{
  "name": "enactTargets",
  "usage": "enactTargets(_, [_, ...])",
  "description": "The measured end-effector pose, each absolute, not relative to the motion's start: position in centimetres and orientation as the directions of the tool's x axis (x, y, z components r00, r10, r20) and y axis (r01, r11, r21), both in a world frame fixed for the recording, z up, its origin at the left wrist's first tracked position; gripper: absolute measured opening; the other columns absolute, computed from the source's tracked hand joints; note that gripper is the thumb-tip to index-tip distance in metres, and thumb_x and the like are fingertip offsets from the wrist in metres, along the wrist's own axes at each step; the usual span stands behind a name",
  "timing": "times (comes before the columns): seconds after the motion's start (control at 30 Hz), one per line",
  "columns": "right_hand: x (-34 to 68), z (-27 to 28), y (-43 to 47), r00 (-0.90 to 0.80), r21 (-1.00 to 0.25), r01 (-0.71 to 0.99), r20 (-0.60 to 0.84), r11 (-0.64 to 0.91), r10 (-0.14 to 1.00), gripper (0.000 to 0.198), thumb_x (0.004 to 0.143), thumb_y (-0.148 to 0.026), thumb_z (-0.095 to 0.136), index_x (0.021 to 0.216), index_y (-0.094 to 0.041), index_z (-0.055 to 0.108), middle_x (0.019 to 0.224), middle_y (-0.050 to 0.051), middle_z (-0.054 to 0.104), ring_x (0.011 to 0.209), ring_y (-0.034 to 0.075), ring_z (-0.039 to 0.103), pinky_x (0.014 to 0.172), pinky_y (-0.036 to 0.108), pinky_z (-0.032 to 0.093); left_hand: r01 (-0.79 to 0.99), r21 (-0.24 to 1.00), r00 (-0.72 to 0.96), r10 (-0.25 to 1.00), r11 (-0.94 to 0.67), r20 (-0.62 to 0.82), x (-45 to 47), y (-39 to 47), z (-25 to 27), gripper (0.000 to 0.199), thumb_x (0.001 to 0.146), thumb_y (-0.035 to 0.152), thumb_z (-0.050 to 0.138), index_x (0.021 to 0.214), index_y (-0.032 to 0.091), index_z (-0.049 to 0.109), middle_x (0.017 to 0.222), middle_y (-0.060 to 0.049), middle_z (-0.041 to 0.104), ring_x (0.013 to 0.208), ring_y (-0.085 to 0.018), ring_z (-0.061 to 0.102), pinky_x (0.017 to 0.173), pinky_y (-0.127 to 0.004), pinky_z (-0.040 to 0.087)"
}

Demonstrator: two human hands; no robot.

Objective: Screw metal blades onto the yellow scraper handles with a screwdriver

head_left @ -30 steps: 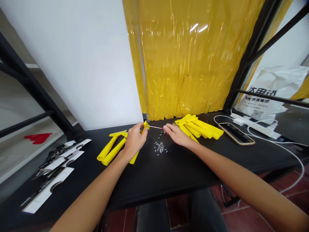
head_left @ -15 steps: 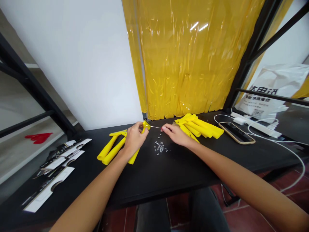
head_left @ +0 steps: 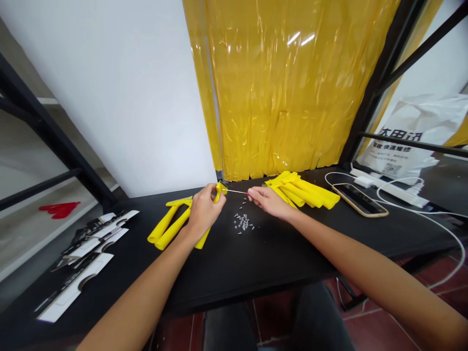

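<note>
My left hand (head_left: 203, 210) grips a yellow plastic handle (head_left: 202, 239) whose head end pokes out above my fingers near the back of the black table (head_left: 256, 263). My right hand (head_left: 267, 201) pinches a thin screwdriver (head_left: 236, 192) with a red grip, its tip pointing left into the head of the yellow handle. Just below the two hands lies a small heap of tiny silver screws (head_left: 243, 224). Two more yellow handles (head_left: 166, 228) lie to the left of my left hand.
A pile of several yellow handles (head_left: 303, 191) lies right of my right hand. Further right are a phone (head_left: 360, 200), a white power strip with cables (head_left: 395, 191) and a white printed bag (head_left: 413, 136). Black-and-white packaging cards (head_left: 84, 258) lie front left. A yellow strip curtain (head_left: 288, 87) hangs behind.
The hands have stayed almost in place; my right hand with the screwdriver has shifted only slightly at the head of the yellow handle.
</note>
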State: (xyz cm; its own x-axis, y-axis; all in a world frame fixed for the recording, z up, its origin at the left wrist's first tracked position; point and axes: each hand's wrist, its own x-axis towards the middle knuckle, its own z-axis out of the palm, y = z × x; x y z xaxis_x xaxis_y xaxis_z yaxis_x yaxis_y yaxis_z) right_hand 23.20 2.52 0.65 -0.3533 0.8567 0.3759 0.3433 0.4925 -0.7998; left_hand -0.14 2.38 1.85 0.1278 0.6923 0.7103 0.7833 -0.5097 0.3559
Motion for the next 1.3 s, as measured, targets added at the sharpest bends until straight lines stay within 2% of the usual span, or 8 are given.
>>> enactTargets(0.37, [22.8,0.9,1.3,-0.383,-0.434,0.645,0.529,0.629,0.757,0.029,0.102,-0.044,0.039,0.089,-0.023,0.055,0.080,0.005,0.062,0.073,0.021,0.055,0.067,0.031,0.034,0.775,0.406,0.110,0.737,-0.484,0.667,-0.3,2.7,1.5,0.008,0.087,0.030,0.061,0.088,0.023,0.062,0.075,-0.002,0.070,0.064,-0.019,0.066,0.065,-0.030,0.046])
enactTargets(0.5, [22.6,1.0,1.6,-0.334,-0.699,0.457,0.439,0.550,0.834,0.043,0.100,-0.052,0.039,0.069,-0.022,0.044,0.060,-0.002,0.044,0.056,0.014,0.043,0.057,0.028,0.030,0.772,0.393,0.132,0.731,-0.499,0.669,-0.2,2.5,1.5,0.007,0.087,0.030,0.061,0.087,0.023,0.061,0.074,-0.002,0.069,0.064,-0.019,0.065,0.065,-0.031,0.046])
enactTargets(0.6, [22.2,1.0,1.6,-0.376,-0.956,0.143,0.186,0.255,0.908,0.043,0.096,-0.057,0.046,0.070,-0.023,0.040,0.053,-0.008,0.028,0.043,0.009,0.022,0.043,0.025,0.018,0.784,0.345,0.155,0.701,-0.517,0.696,-0.2,2.4,1.6,0.007,0.088,0.028,0.059,0.091,0.023,0.061,0.079,-0.003,0.070,0.068,-0.020,0.066,0.068,-0.031,0.047])
enactTargets(0.73, [22.1,1.0,1.6,-0.468,-0.989,-0.117,-0.026,-0.091,0.884,0.039,0.089,-0.054,0.059,0.073,-0.022,0.043,0.054,-0.011,0.023,0.041,0.006,0.009,0.037,0.022,0.007,0.803,0.288,0.167,0.661,-0.522,0.732,-0.1,2.3,1.7,0.008,0.089,0.028,0.058,0.094,0.022,0.061,0.081,-0.004,0.069,0.071,-0.020,0.065,0.069,-0.031,0.047])
enactTargets(0.87, [22.5,1.3,1.6,-0.474,-0.993,-0.048,-0.072,-0.107,0.878,0.041,0.089,-0.054,0.059,0.070,-0.022,0.043,0.051,-0.011,0.022,0.040,0.006,0.009,0.035,0.021,0.005,0.791,0.310,0.192,0.696,-0.527,0.692,-0.4,2.6,1.8,0.008,0.087,0.027,0.060,0.093,0.023,0.062,0.080,-0.003,0.071,0.067,-0.019,0.064,0.067,-0.030,0.047])
enactTargets(0.97, [23.3,1.8,1.9,-0.449,-0.999,0.039,-0.018,-0.001,0.893,0.039,0.091,-0.054,0.056,0.071,-0.021,0.048,0.051,-0.010,0.025,0.040,0.007,0.015,0.035,0.021,0.009,0.743,0.430,0.168,0.765,-0.513,0.622,-0.9,3.3,1.9,0.010,0.085,0.029,0.062,0.093,0.023,0.063,0.085,-0.004,0.073,0.065,-0.018,0.066,0.064,-0.031,0.048])
enactTargets(1.13, [25.4,2.4,3.2,-0.321,-0.981,-0.120,0.185,0.154,0.929,0.028,0.092,-0.049,0.054,0.089,-0.021,0.055,0.059,-0.007,0.035,0.045,0.008,0.021,0.040,0.021,0.016,0.308,0.911,0.007,0.958,-0.274,0.286,-1.6,4.0,2.8,0.015,0.082,0.031,0.065,0.090,0.018,0.061,0.092,-0.009,0.072,0.068,-0.022,0.072,0.051,-0.029,0.052])
enactTargets(1.3, [25.8,1.9,4.3,-0.217,-0.957,-0.137,0.280,0.255,0.935,0.024,0.087,-0.045,0.057,0.090,-0.023,0.046,0.076,-0.004,0.049,0.058,0.011,0.040,0.058,0.026,0.041,-0.007,1.000,0.065,0.998,-0.020,0.021,-1.6,3.6,3.9,0.018,0.078,0.021,0.068,0.094,0.019,0.061,0.091,-0.009,0.073,0.065,-0.019,0.070,0.044,-0.026,0.049])
